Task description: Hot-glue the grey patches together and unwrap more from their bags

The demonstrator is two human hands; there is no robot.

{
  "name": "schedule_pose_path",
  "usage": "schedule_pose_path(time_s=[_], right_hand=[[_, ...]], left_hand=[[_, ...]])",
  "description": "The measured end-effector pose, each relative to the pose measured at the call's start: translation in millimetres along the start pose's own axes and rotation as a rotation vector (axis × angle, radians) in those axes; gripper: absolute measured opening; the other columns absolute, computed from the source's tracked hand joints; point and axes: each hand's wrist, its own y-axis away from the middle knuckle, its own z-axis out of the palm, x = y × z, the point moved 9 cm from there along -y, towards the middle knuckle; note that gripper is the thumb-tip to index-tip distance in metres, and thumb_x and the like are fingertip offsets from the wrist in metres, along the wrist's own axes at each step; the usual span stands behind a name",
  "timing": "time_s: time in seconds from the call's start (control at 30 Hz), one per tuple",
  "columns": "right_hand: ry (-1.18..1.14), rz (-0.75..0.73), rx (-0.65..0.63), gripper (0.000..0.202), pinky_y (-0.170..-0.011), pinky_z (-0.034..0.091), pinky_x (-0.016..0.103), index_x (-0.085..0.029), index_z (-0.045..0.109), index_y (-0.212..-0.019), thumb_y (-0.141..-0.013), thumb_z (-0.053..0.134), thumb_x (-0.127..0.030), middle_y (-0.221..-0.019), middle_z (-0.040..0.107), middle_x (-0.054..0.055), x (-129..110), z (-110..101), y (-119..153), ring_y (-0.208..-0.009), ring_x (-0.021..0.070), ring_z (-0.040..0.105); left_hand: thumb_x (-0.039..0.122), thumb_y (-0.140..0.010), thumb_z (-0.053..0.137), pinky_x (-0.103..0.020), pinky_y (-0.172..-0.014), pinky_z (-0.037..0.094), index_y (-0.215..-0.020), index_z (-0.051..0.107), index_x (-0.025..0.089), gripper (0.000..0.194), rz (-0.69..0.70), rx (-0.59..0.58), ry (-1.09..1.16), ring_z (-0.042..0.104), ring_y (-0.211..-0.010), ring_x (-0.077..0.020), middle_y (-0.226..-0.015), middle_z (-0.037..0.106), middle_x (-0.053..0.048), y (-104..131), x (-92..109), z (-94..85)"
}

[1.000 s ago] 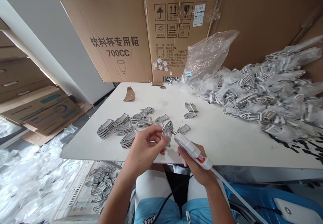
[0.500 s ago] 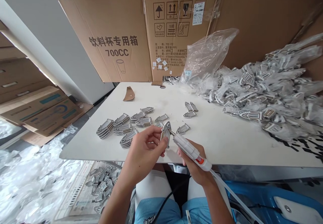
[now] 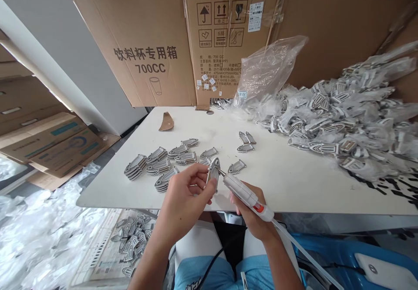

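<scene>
My left hand (image 3: 192,196) is closed, pinching a small grey metal frame (image 3: 214,172) with a pointed top between thumb and fingers. My right hand (image 3: 253,211) wraps around a white electric screwdriver (image 3: 243,190) with a red switch and a pale cord at its rear. The thin metal shaft points up and left, its tip at the upper part of the held frame; whether a screw sits there is too small to tell. Beside my left hand stand stacks of similar frames (image 3: 135,166). One single frame (image 3: 237,166) lies just beyond the screwdriver.
Three frames (image 3: 245,142) lie together farther back on the white table (image 3: 281,190). A large heap of plastic-bagged frames (image 3: 326,111) fills the right side. Cardboard boxes (image 3: 146,33) wall the back. A brown scrap (image 3: 166,122) lies at left; a crate (image 3: 94,246) of frames stands below.
Almost nothing differs. The view has shifted slightly, and both hands keep the frame and screwdriver in the same pose.
</scene>
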Motion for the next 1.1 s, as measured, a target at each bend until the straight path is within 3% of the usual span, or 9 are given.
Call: schedule_pose_path(time_s=[0.2, 0.37, 0.5, 0.63, 0.73, 0.97, 1.1], right_hand=[[-0.041, 0.145, -0.042, 0.041, -0.055, 0.035, 0.028, -0.021, 0.063, -0.077, -0.096, 0.072, -0.057, -0.065, 0.056, -0.003, 4, 4, 2, -0.057, 0.0132, 0.044], [-0.03, 0.176, -0.09, 0.038, -0.062, 0.042, 0.028, -0.023, 0.062, -0.086, -0.098, 0.07, -0.058, -0.07, 0.059, -0.002, 1, 5, 2, -0.067, 0.0159, 0.052], [0.03, 0.165, -0.147, 0.034, -0.066, 0.043, 0.029, -0.023, 0.063, -0.096, -0.102, 0.064, -0.057, -0.073, 0.057, -0.003, -4, 8, 2, -0.07, 0.0164, 0.053], [0.045, 0.158, -0.183, 0.034, -0.068, 0.044, 0.028, -0.024, 0.059, -0.095, -0.105, 0.061, -0.057, -0.075, 0.057, -0.004, -5, 10, 2, -0.071, 0.0161, 0.053], [0.027, 0.162, -0.181, 0.033, -0.068, 0.045, 0.028, -0.024, 0.061, -0.107, -0.104, 0.062, -0.057, -0.077, 0.058, -0.003, -4, 9, 1, -0.072, 0.0168, 0.054], [0.018, 0.143, -0.168, 0.039, -0.068, 0.046, 0.027, -0.025, 0.064, -0.118, -0.102, 0.063, -0.06, -0.078, 0.055, -0.004, -9, 10, -1, -0.073, 0.0166, 0.052], [0.02, 0.147, -0.18, 0.041, -0.066, 0.044, 0.028, -0.023, 0.064, -0.116, -0.101, 0.065, -0.061, -0.081, 0.056, -0.003, -8, 10, 1, -0.073, 0.0164, 0.051]], left_hand=[[0.039, -0.097, 0.068, -0.028, -0.06, 0.053, -0.096, 0.069, 0.023, 0.016, 0.109, 0.06, -0.142, 0.059, -0.064, -0.0158, -0.074, 0.063, 0.0, 2, 14, -5.3], [0.032, -0.105, 0.056, -0.031, -0.069, 0.051, -0.109, 0.067, 0.026, 0.013, 0.347, 0.048, -0.474, 0.061, -0.071, -0.017, -0.087, 0.067, -0.002, 7, 34, -5.6], [0.029, -0.106, 0.053, -0.031, -0.067, 0.048, -0.112, 0.065, 0.024, 0.014, 0.415, 0.04, -0.574, 0.061, -0.07, -0.0165, -0.086, 0.064, -0.001, 11, 38, -3.7], [0.025, -0.104, 0.057, -0.028, -0.067, 0.049, -0.107, 0.065, 0.023, 0.009, 0.394, 0.072, -0.467, 0.059, -0.069, -0.0141, -0.084, 0.063, 0.0, 10, 38, -4.1], [0.027, -0.102, 0.061, -0.026, -0.066, 0.05, -0.101, 0.066, 0.022, 0.007, 0.343, 0.08, -0.362, 0.058, -0.071, -0.0132, -0.084, 0.064, 0.0, 4, 33, -5.4], [0.042, -0.098, 0.072, -0.026, -0.061, 0.055, -0.106, 0.071, 0.022, 0.022, 0.113, 0.032, 0.013, 0.06, -0.069, -0.0148, -0.077, 0.064, 0.0, -17, -7, -11.2], [0.048, -0.092, 0.079, -0.026, -0.06, 0.057, -0.107, 0.071, 0.021, 0.032, 0.047, 0.128, 0.196, 0.066, -0.073, -0.0165, -0.085, 0.067, -0.002, -24, -21, -23.8]])
